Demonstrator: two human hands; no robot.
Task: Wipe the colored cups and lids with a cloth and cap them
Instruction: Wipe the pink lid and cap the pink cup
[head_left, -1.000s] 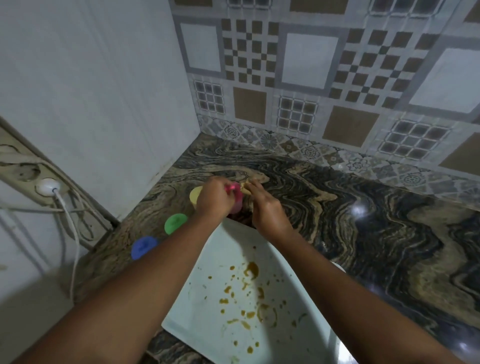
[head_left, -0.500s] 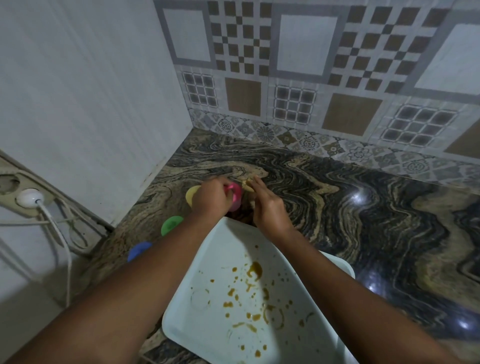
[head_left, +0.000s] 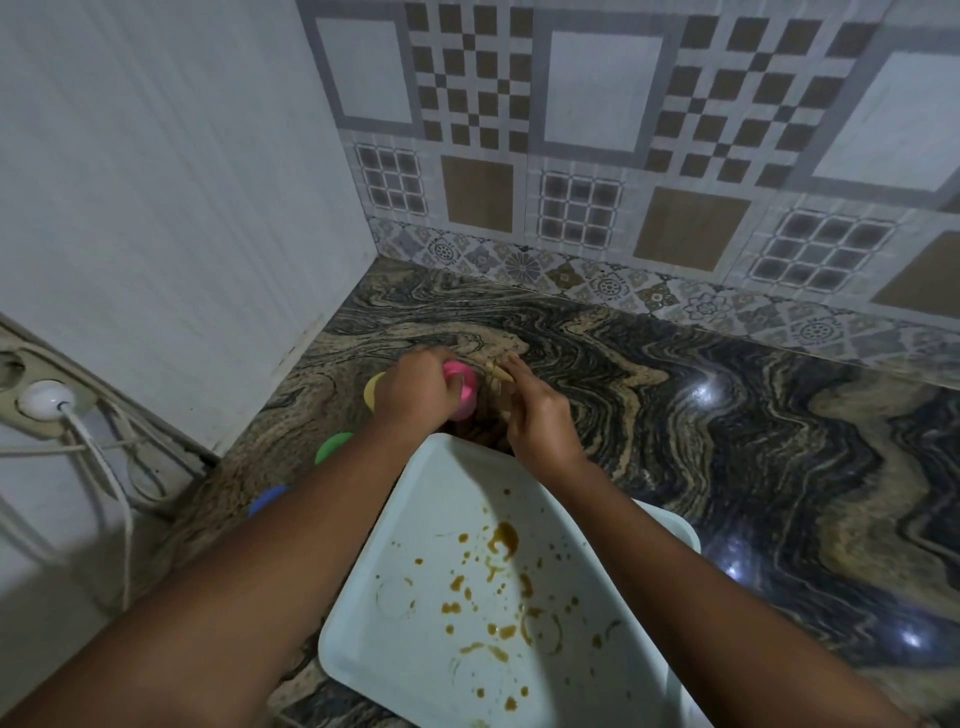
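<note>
Half the pink cup (head_left: 464, 389) behind left hand (head_left: 413, 397); tan cloth (head_left: 500, 373) indistinct.

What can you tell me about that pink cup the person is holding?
The pink cup is small, round and bright, and looks like smooth plastic. The left hand grips it, with the thumb across its side, so much of it is hidden. It is held over the marbled counter, just past the far edge of the stained white tray. Right beside it the right hand pinches a tan thing, perhaps the cloth. I cannot tell whether that touches the cup.
</note>
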